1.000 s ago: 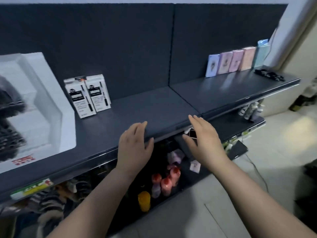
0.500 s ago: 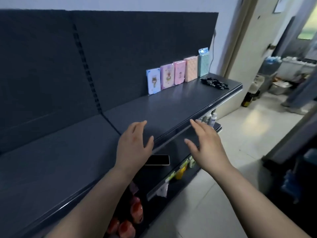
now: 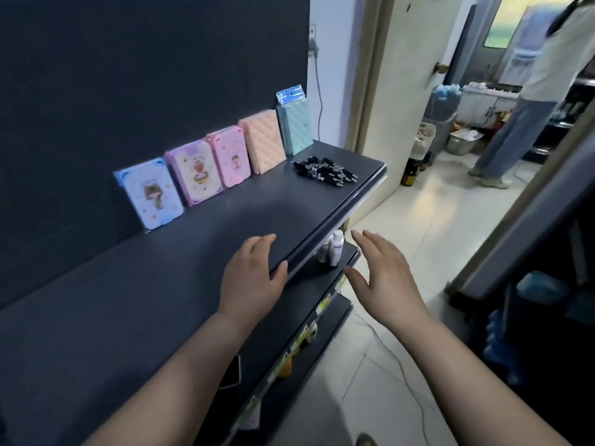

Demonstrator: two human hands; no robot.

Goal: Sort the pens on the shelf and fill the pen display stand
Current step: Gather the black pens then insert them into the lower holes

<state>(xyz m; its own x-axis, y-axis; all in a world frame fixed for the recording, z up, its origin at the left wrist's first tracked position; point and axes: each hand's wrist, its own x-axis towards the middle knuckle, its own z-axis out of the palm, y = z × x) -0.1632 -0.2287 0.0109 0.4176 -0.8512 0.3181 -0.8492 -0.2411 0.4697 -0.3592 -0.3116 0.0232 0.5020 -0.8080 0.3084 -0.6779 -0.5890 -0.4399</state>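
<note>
Top shelf (image 3: 180, 272), dark, runs L to R. Landmark = pile of black pens (image 3: 325, 171), lying loose on the shelf's far R end, near the front edge. Left of the pile, leaning on the back panel: row of five pastel packs (image 3: 194, 172), blue, purple, pink, peach, teal; the teal one stands just behind the pile. Left hand (image 3: 252, 273) well short of the pile, nearer the camera, palm down over the shelf's front edge, fingers straight and close together, thumb out at the lip, holding nothing; contact w/ shelf unclear. Below the pile, on a lower shelf: small white bottles (image 3: 335, 249). Right hand (image 3: 383, 275) off the shelf, nearer than the pile and to its R, over the floor, fingers spread, empty. Far R of the pile, thru a doorway: a standing person (image 3: 521, 117), blurred.
</note>
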